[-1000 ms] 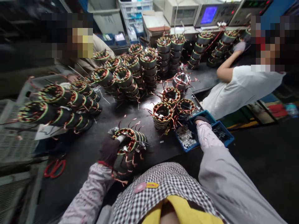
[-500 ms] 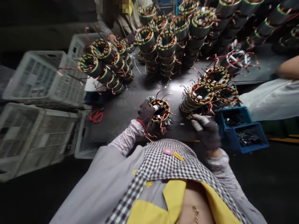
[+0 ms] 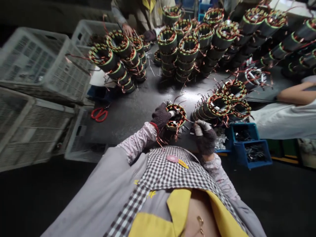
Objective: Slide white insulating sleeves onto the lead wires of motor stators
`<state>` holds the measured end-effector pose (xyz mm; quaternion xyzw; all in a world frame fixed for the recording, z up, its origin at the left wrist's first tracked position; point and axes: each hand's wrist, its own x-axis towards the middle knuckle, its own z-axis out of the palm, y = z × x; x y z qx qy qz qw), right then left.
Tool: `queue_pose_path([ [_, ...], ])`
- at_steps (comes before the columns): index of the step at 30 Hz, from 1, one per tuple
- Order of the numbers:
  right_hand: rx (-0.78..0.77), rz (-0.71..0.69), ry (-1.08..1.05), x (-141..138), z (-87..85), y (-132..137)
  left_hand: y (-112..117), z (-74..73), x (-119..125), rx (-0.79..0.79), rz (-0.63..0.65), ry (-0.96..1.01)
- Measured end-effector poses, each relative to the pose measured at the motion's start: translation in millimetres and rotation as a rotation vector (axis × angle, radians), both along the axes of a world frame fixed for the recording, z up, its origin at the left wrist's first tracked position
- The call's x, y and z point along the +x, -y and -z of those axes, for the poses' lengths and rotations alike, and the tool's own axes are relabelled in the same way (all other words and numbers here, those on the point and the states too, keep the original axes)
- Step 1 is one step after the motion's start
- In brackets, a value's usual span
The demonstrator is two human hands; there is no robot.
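A motor stator (image 3: 184, 122) with copper windings and loose lead wires stands in front of me on the dark table. My left hand (image 3: 161, 116), in a dark glove with bare-looking pale fingertips, is closed on its left rim, thumb inside the bore. To its right, my right hand (image 3: 205, 135), gloved with wrapped fingertips, pinches the end of a lead wire (image 3: 189, 120) that runs out from the stator. The exact tip between the fingers is hidden. Just beyond my right hand leans a stack of stators (image 3: 201, 112).
Tall stator stacks (image 3: 189, 59) line the far side, more (image 3: 118, 70) at left. Red-handled scissors (image 3: 99, 114) lie left. Blue bins (image 3: 258, 153) with dark sleeves stand right, near another person's arm (image 3: 296, 93). White crates (image 3: 49, 65) fill the left. A co-worker's hand (image 3: 127, 29) is across the table.
My right hand has moved left from beside the stator stack to the lead wire and pinches it. My left hand still holds the stator. The camera view has shifted slightly.
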<state>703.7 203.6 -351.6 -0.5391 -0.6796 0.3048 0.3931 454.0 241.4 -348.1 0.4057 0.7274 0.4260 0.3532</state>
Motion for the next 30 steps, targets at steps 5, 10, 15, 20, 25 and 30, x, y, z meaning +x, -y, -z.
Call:
queue_pose_path([
  [5, 0.308, -0.029, 0.056, 2.6, 24.5, -10.2, 2.7, -14.2, -1.4, -0.08, 0.096, -0.075],
  [10, 0.476, 0.0, 0.049, 8.4, 33.7, -17.7, 4.2, -22.8, -0.5, -0.15, 0.157, -0.151],
  [15, 0.455, -0.04, 0.059, 1.2, 32.6, -16.3, 2.8, -19.1, 0.6, -0.146, 0.14, -0.185],
  [20, 0.33, -0.176, 0.089, -19.9, 22.9, -25.3, 1.8, -17.3, -2.8, -0.134, 0.192, -0.209],
  [25, 0.186, -0.238, 0.224, -7.0, -10.9, -19.6, 2.5, -27.5, -8.6, -0.147, 0.3, -0.23],
  [30, 0.301, -0.17, 0.387, -6.3, -40.0, -26.2, -6.1, -36.9, 0.1, -0.201, 0.436, -0.312],
])
